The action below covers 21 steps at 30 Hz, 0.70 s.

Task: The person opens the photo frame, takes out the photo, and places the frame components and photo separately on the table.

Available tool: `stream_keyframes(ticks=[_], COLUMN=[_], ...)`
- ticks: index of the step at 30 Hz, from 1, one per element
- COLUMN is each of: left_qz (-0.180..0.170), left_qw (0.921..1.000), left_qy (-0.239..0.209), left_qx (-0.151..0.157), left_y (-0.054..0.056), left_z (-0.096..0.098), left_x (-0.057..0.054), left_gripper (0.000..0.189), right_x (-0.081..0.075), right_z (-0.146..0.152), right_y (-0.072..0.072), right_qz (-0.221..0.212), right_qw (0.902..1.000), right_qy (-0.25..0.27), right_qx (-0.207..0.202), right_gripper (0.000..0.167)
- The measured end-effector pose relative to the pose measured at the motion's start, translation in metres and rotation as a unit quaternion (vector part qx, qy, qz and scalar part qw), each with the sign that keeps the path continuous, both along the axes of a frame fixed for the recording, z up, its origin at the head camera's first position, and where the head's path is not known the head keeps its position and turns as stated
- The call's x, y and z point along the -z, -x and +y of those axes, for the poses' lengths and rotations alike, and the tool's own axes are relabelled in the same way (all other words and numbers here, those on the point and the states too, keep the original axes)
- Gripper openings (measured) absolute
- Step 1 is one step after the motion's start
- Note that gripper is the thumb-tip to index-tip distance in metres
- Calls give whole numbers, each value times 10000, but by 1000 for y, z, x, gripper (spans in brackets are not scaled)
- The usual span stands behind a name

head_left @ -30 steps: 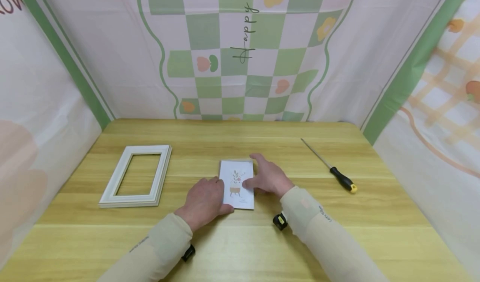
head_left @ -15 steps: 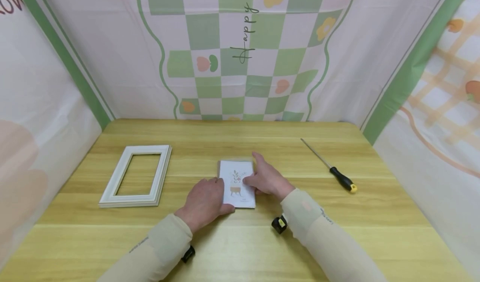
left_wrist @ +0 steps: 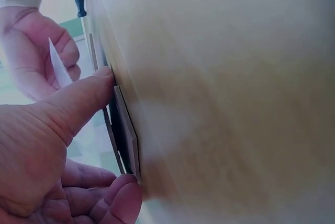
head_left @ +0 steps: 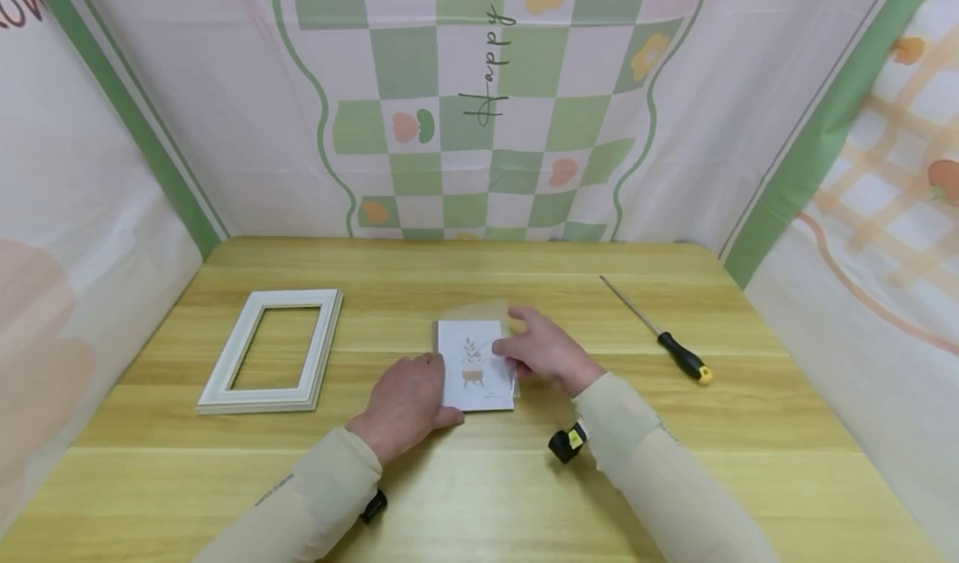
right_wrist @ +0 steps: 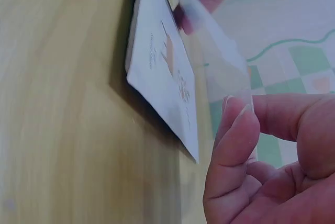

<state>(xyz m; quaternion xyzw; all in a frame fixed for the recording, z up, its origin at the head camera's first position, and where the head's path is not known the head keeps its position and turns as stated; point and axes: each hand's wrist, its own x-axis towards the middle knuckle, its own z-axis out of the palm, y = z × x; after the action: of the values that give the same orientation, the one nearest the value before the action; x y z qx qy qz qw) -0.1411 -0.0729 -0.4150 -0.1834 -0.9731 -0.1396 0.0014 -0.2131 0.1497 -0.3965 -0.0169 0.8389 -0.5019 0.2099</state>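
Note:
In the head view a white card [head_left: 479, 392] printed with a potted plant lies mid-table. My left hand [head_left: 404, 401] grips its left side, thumb at the near edge. Beneath the card is a dark backing board [left_wrist: 127, 130] with a flap standing slightly off it, seen in the left wrist view. My right hand [head_left: 550, 351] pinches a clear plastic sheet [right_wrist: 225, 62] by one corner between thumb and fingers. That sheet stands tilted away from the card's printed face, its other end near my left hand. Whether it touches the card there I cannot tell.
A white picture frame [head_left: 258, 398] with an open centre lies on the left of the wooden table [head_left: 479, 496]. On the right is a screwdriver [head_left: 680, 357] with a black and yellow handle. Patterned cloth [head_left: 468, 171] hangs behind the table.
My right hand has moved slightly right and has lifted the clear sheet away from the card. The card has turned slightly under my left hand, which stays nearly in place.

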Motion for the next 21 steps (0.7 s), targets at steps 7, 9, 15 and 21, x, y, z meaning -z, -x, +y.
stream_keyframes(ticks=[7, 9, 15, 21], left_qz=[-40, -46, -170, -258], left_qw=[9997, 9993, 9974, 9960], left_qy=[221, 359, 703, 854], left_qx=[-73, -84, -38, 99], left_y=[1, 1, 3, 3], left_z=[-1, 0, 1, 3], left_x=[-1, -1, -3, -5], left_gripper=[69, 73, 85, 87], right_x=[-6, -8, -11, -11], right_z=[26, 37, 73, 103], right_y=[2, 3, 4, 1], right_qz=[32, 20, 55, 30], right_qw=[10000, 10000, 9999, 9995], right_qy=[45, 0, -120, -282], right_qx=[56, 68, 68, 110], right_gripper=[76, 76, 78, 78])
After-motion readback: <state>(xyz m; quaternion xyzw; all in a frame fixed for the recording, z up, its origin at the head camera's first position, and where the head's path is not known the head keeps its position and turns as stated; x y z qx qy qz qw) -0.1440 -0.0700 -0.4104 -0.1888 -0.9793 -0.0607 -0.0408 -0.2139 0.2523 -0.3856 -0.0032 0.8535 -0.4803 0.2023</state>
